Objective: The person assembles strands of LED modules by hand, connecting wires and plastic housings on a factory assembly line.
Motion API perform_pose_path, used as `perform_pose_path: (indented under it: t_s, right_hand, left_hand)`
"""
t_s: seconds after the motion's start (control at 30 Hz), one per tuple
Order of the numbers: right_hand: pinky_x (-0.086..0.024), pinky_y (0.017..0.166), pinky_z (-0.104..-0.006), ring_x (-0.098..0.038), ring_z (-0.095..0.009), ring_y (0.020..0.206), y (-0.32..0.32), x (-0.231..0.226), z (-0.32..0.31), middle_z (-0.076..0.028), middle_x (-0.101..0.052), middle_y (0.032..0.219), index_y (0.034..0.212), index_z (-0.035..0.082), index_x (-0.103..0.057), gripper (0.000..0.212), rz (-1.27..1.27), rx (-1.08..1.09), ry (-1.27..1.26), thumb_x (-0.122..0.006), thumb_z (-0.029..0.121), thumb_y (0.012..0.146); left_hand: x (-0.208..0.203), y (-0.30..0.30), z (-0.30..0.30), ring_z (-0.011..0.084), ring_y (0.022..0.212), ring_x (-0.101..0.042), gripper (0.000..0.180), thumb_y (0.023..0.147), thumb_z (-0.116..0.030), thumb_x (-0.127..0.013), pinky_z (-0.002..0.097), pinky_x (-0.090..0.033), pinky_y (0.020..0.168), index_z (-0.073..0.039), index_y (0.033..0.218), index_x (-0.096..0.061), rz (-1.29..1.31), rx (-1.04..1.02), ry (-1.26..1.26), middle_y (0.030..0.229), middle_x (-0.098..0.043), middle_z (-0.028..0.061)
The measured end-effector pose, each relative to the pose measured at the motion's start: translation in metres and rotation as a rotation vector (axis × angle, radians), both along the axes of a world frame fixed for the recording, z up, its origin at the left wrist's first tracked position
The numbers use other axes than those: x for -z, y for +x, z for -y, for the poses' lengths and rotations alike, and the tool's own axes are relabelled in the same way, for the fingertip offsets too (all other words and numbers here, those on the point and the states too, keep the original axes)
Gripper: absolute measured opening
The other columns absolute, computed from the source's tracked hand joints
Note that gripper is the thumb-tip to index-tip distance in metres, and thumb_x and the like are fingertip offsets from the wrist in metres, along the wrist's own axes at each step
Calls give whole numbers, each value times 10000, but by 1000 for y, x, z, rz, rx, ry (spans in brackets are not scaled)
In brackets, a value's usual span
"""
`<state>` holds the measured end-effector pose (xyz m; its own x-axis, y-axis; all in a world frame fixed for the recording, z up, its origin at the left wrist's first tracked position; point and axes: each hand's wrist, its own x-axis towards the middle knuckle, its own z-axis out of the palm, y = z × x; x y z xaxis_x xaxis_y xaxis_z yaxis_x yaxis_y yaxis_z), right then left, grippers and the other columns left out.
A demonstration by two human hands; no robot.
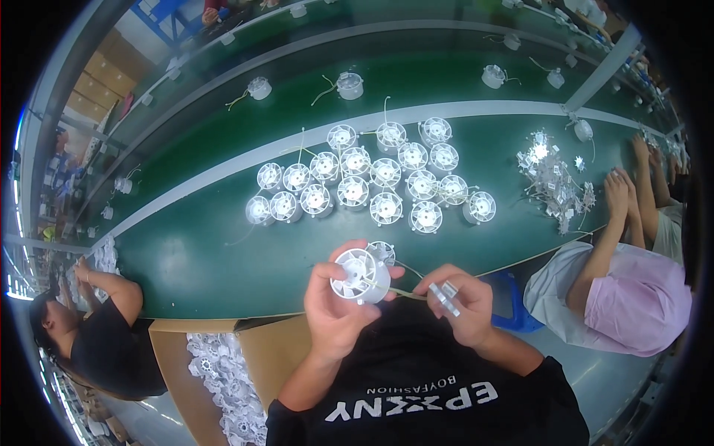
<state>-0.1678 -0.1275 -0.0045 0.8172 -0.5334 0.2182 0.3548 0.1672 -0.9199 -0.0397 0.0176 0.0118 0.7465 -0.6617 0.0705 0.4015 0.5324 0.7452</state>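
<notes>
My left hand [336, 320] is wrapped round a white plastic fan housing [355, 276], its spoked round face turned up. A second spoked white housing [381, 253] shows just behind it, by the fingertips; whether the hand also holds it I cannot tell. Thin yellowish wires [407, 294] run from the held housing across to my right hand [470, 301]. Those right fingers pinch a small flat grey-white part [445, 297] with a block on it, held tilted above the table's near edge. Its exact kind is unclear.
Several white fan housings [352, 191] stand grouped on the green table [201, 253]. A pile of small white parts [554, 178] lies at the right. Below left, an open carton [171, 357] holds white plastic pieces. Co-workers sit on both sides; a raised belt [424, 82] carries more housings.
</notes>
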Motion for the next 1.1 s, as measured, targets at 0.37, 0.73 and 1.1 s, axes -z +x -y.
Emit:
perform_pose_path:
  t_s: [0.37, 0.73, 1.1]
  right_hand:
    - [-394, 550, -230, -484, -132, 643, -19, -47, 55, -111, -628, 927, 954, -20, -679, 97, -8, 501, -288, -680, -17, 857]
    - [-448, 567, -281, -529, -189, 650, 20, -51, 21, -53, -660, 843, 938, 19, -735, 257, -57, 169, -1064, -757, -87, 705]
    - [-437, 562, -266, -508, -183, 641, 14, -60, 18, -43, -645, 841, 949, 21, -738, 248, -97, 206, -1193, -753, -74, 720]
  left_hand:
    - [12, 7, -4, 339, 1206, -595, 726, 702, 60, -834, 432, -484, 1065, 12, 1361, -533, 551, -72, 285, 1442, -491, 201]
    - [4, -5, -4, 295, 1211, -591, 778, 651, 33, -878, 396, -472, 1068, 17, 1361, -560, 398, 31, 363, 1359, -585, 173]
    - [8, -1, -7, 290, 1231, -578, 761, 664, 23, -883, 396, -459, 1079, 11, 1357, -569, 443, 45, 322, 1380, -569, 171]
